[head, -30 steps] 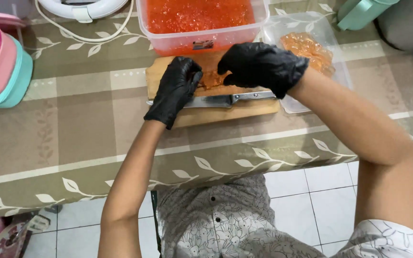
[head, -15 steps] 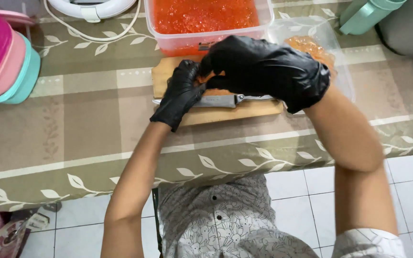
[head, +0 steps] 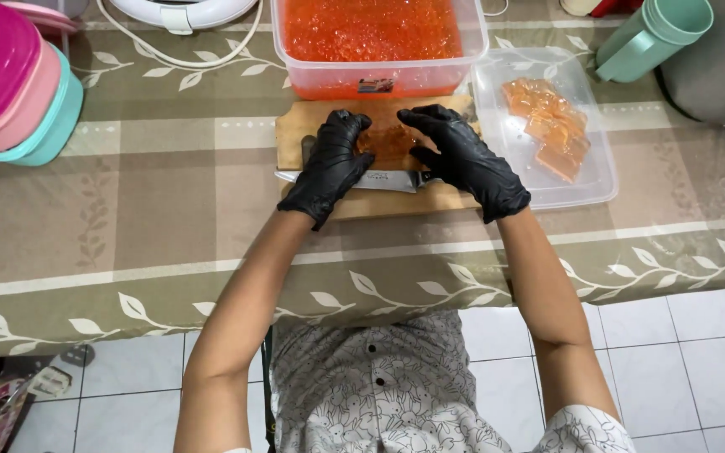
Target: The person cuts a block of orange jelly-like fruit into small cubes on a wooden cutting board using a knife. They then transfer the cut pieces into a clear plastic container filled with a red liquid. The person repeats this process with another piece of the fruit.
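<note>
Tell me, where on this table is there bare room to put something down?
The widest free patch of tablecloth lies between the stacked pink and teal containers and the cutting board. A narrower strip runs along the near edge. Around the board, orange-filled tub and clear tray it is crowded.

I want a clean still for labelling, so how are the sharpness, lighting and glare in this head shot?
Head view: sharp, with no motion blur on the left hand or right hand; soft, even light, only faint shadows on the cutting board; small glints on the black gloves and the knife; edges curve slightly from the wide lens; the pink containers are cropped.
</note>
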